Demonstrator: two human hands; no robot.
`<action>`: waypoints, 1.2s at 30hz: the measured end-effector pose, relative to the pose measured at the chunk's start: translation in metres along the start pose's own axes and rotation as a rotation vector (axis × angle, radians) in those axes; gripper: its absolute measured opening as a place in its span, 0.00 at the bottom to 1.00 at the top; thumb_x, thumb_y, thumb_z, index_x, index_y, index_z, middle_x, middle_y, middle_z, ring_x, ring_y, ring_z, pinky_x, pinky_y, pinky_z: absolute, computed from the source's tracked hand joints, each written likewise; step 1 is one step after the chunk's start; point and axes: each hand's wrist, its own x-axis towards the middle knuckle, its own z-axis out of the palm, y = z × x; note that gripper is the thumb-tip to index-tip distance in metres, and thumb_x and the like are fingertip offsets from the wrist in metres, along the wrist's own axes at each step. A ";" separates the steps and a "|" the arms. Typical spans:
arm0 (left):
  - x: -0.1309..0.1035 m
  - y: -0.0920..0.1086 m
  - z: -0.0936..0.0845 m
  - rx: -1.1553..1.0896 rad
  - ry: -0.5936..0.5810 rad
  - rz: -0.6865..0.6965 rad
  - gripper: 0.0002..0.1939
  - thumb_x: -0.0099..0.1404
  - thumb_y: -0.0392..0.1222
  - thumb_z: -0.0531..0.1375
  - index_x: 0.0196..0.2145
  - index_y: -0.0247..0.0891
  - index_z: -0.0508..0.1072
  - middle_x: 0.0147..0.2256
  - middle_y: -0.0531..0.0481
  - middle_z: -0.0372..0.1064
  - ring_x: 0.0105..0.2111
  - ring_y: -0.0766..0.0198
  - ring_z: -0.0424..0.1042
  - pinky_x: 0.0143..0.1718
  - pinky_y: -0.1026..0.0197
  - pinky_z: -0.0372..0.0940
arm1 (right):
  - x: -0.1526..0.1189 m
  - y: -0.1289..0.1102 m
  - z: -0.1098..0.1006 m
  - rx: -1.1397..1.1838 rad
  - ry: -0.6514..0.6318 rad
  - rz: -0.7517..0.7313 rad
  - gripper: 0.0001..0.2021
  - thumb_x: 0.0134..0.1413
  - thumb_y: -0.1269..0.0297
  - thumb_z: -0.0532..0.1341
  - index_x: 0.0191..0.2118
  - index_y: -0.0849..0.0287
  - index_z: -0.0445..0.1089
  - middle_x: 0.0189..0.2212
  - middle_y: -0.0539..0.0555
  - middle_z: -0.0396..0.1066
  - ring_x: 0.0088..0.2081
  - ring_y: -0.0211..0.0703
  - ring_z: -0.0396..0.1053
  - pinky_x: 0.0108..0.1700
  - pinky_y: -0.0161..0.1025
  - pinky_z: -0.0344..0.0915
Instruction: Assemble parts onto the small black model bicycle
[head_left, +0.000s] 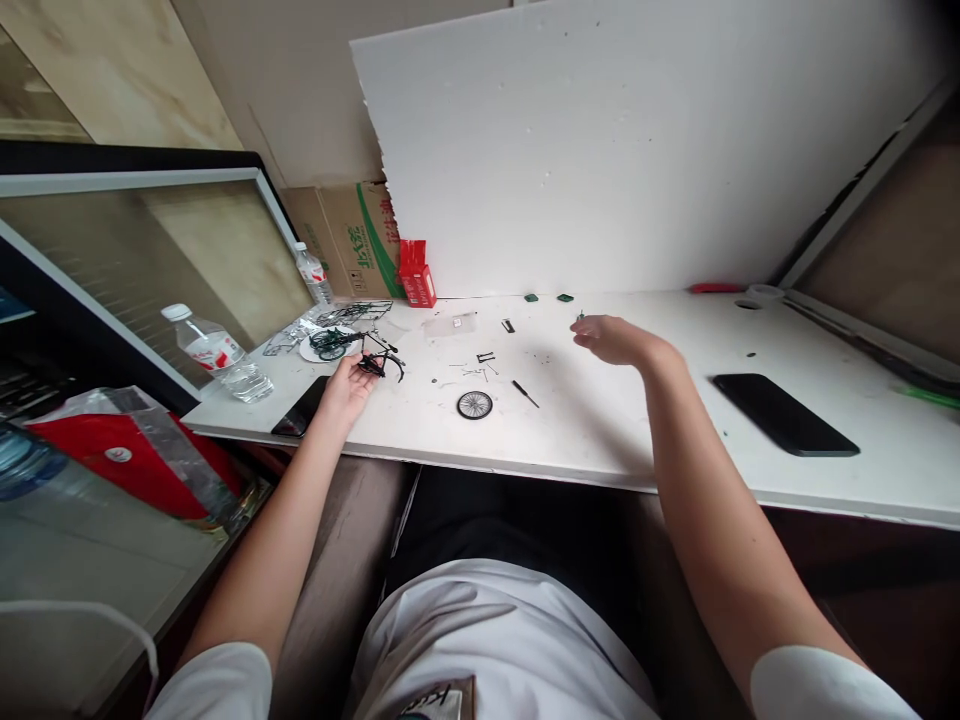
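Note:
My left hand (355, 384) holds a black miniature bicycle (379, 358) near the table's left part. A curved fender shows at its right end, and its left end overlaps a white plate (306, 350) with dark parts. My right hand (606, 338) hovers above the middle right of the table, fingers bent together. A tiny greenish bit shows at its fingertips, too small to name. Between the hands lie a loose spoked wheel (475, 404), a small black screwdriver (526, 394), a small black part (486, 357) and several thin rods (469, 372).
Two water bottles (225, 362) and a phone (301, 408) are at the left; another black phone (784, 413) lies right. At the back are a red box (417, 275), a clear bag (450, 325) and two green pieces (565, 297). A white board (600, 150) stands behind.

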 end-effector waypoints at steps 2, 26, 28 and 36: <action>0.002 -0.004 -0.003 -0.015 -0.008 -0.005 0.05 0.68 0.31 0.61 0.40 0.32 0.77 0.34 0.47 0.79 0.37 0.63 0.82 0.44 0.65 0.75 | 0.000 -0.034 0.022 0.025 -0.056 -0.040 0.25 0.74 0.60 0.54 0.71 0.57 0.67 0.71 0.64 0.65 0.67 0.63 0.70 0.65 0.58 0.70; 0.006 -0.020 -0.013 0.037 -0.092 0.013 0.06 0.66 0.32 0.64 0.41 0.32 0.79 0.36 0.45 0.81 0.39 0.62 0.82 0.46 0.63 0.74 | 0.005 -0.089 0.107 0.470 0.081 -0.471 0.41 0.58 0.81 0.54 0.76 0.56 0.52 0.57 0.63 0.74 0.60 0.54 0.71 0.61 0.54 0.70; 0.007 -0.021 -0.014 0.046 -0.091 0.009 0.06 0.65 0.32 0.65 0.41 0.32 0.79 0.36 0.44 0.80 0.39 0.62 0.82 0.46 0.63 0.74 | 0.007 -0.083 0.104 0.433 0.089 -0.405 0.39 0.56 0.83 0.54 0.73 0.58 0.60 0.57 0.64 0.74 0.58 0.54 0.72 0.59 0.52 0.71; 0.006 -0.021 -0.014 0.050 -0.096 0.013 0.05 0.65 0.32 0.65 0.40 0.33 0.78 0.36 0.45 0.80 0.39 0.62 0.82 0.49 0.61 0.74 | -0.002 -0.098 0.106 0.038 -0.069 -0.310 0.21 0.71 0.74 0.55 0.63 0.60 0.75 0.60 0.68 0.71 0.59 0.59 0.69 0.59 0.48 0.68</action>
